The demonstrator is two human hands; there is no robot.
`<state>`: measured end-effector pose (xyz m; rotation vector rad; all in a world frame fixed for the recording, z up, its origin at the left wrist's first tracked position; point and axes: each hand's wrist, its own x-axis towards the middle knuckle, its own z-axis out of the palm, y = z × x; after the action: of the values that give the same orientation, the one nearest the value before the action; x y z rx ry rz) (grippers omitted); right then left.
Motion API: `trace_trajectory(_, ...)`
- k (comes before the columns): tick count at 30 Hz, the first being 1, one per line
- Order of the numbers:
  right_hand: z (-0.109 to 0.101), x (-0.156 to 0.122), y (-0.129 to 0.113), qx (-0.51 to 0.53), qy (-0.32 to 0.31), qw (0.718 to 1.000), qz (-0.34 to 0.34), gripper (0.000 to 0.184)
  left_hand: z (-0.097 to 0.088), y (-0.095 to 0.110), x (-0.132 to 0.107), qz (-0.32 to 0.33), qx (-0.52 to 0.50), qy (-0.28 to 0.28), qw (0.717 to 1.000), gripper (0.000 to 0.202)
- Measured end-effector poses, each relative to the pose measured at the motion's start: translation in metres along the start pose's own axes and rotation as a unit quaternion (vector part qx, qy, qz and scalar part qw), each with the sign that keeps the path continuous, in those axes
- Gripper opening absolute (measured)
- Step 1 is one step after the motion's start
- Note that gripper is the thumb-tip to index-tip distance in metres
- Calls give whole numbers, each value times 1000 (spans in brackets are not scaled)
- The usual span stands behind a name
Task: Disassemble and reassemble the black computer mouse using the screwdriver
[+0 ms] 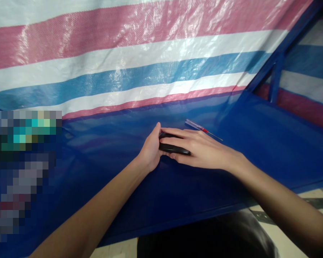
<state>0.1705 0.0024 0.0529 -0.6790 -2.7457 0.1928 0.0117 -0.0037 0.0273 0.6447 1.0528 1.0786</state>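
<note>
Head view: L hand (152,148) & R hand (201,148) round a smooth, rounded black object (174,148), prob. plastic.
L hand cups the object's left end, thumb up, most fingers hidden, so can't tell how tight; R hand's fingers, slightly parted, clasp it from the right. For a good hold: L as cradle, light even R pressure, since the shell looks slick. Just beyond it, to the right: clear-handled, red-collared screwdriver (197,125). Under it: glossy dark-blue tabletop (271,143); behind: red-white-blue striped woven plastic sheet (140,80); well right: blue frame bar (276,79).
</note>
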Motion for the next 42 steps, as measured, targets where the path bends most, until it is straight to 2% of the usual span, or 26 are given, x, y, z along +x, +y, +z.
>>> trace_trajectory(14,1,0,1,2,-7,1000,14,43,-1,0,1,8,3,-6,1000,41)
trace_trajectory(18,1,0,1,18,-4,1000,16,52,-1,0,2,3,7,-4,1000,41)
trace_trajectory(22,1,-1,1,3,-8,1000,12,44,-1,-1,2,3,1,-5,1000,41)
trace_trajectory(31,0,0,0,-4,-20,1000,-6,38,1,1,2,-5,1,-2,1000,42)
trace_trajectory(37,1,-1,1,-13,-18,1000,1,44,0,0,2,-3,9,-5,1000,43)
trace_trajectory(42,0,-1,1,-4,-20,1000,7,39,0,0,1,1,6,-7,1000,42)
